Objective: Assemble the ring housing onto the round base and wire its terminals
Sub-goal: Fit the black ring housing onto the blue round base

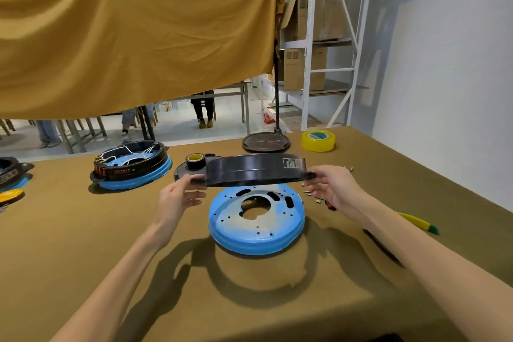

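Head view: the black ring housing [255,169] is held in the air just above the blue round base [256,221], apart from it. The left hand [177,197] pinches its left tab, the right hand [329,184] pinches its right tab. A yellow tape roll [318,140] lies behind the base.

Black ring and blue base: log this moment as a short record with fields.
black ring: held in the air above the base, not seated
blue base: flat on the table, top bare
left hand: fingers grip the ring's left tab
right hand: fingers grip the ring's right tab
finished unit: far left, wired
yellow tape: far right
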`<state>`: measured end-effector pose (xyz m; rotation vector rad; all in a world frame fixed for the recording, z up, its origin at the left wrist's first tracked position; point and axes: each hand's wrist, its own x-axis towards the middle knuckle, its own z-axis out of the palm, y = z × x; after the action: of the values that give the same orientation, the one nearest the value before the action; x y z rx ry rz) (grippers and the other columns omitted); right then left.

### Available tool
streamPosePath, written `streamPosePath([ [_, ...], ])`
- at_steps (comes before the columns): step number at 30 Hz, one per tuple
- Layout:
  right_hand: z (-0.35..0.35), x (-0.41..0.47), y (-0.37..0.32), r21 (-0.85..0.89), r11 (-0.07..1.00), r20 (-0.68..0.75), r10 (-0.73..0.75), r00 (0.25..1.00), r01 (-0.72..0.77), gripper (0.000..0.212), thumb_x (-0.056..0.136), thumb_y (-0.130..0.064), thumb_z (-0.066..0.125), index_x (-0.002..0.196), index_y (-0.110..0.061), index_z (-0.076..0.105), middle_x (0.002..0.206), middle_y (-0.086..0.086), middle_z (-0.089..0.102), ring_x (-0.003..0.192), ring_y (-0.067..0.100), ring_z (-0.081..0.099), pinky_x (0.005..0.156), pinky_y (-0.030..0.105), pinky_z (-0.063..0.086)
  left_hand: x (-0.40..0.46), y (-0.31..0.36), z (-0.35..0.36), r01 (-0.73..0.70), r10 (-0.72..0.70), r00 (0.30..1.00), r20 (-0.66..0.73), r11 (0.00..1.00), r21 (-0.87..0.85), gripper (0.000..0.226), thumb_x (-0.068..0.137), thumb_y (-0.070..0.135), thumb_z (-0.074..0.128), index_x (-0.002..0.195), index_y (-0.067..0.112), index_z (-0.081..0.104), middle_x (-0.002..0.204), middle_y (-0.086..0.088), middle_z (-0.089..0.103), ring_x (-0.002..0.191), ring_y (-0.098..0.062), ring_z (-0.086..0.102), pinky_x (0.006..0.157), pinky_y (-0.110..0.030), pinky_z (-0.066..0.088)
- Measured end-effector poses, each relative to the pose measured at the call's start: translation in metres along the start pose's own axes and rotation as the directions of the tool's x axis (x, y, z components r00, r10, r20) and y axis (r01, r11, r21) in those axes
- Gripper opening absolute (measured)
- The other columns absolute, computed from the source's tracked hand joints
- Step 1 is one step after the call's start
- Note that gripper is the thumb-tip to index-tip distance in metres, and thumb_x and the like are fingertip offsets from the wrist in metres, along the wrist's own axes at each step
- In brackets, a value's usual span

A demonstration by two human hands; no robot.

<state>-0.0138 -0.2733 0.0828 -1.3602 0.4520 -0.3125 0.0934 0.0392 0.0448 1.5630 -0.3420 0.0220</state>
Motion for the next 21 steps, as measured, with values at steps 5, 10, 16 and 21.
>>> streamPosePath([
  [5,-0.005,0.000,0.006,-0.095,0.995,-0.007,-0.020,1.000,0.020,0.025,0.096,0.000,0.056,0.119,0.007,0.062,0.082,0.020,0.066,0.060,0.021,0.058,0.052,0.027,0.050,0.004,-0.003,0.007,-0.012,0.014,0.999,-0.045,0.998,0.058,0.021,0.106,0.015,0.053,0.114,0.017,0.072,0.107,-0.011,0.075,0.097,-0.025,0.070,0.077,-0.033,0.054],
  [10,-0.001,0.011,0.019,-0.389,0.918,0.018,-0.075,0.997,0.076,0.020,0.097,0.000,0.057,0.116,-0.005,0.061,0.074,0.012,0.072,0.055,0.016,0.065,0.055,0.029,0.058,0.008,-0.021,0.009,0.020,-0.014,0.999,-0.043,0.988,0.155,0.030,0.098,0.003,0.063,0.124,0.017,0.068,0.111,-0.002,0.072,0.102,-0.020,0.068,0.074,-0.026,0.052],
  [16,-0.003,0.026,0.047,-0.508,0.861,-0.018,-0.033,0.999,0.020,0.039,0.097,-0.003,0.057,0.136,0.001,0.055,0.085,0.014,0.071,0.059,0.016,0.065,0.054,0.026,0.053,0.008,-0.052,0.009,0.093,-0.082,0.995,-0.058,0.968,0.235,0.028,0.101,0.010,0.062,0.126,0.020,0.067,0.120,-0.001,0.068,0.113,-0.019,0.065,0.091,-0.036,0.059],
  [21,-0.005,0.032,0.062,-0.593,0.805,-0.014,-0.042,0.999,0.026,0.040,0.102,-0.013,0.056,0.140,-0.003,0.055,0.094,0.007,0.070,0.069,0.015,0.069,0.051,0.019,0.051,0.005,-0.063,0.012,0.060,-0.045,0.997,-0.062,0.956,0.286,0.026,0.104,0.012,0.056,0.125,0.024,0.066,0.118,0.002,0.067,0.102,-0.010,0.066,0.066,-0.018,0.058],
])
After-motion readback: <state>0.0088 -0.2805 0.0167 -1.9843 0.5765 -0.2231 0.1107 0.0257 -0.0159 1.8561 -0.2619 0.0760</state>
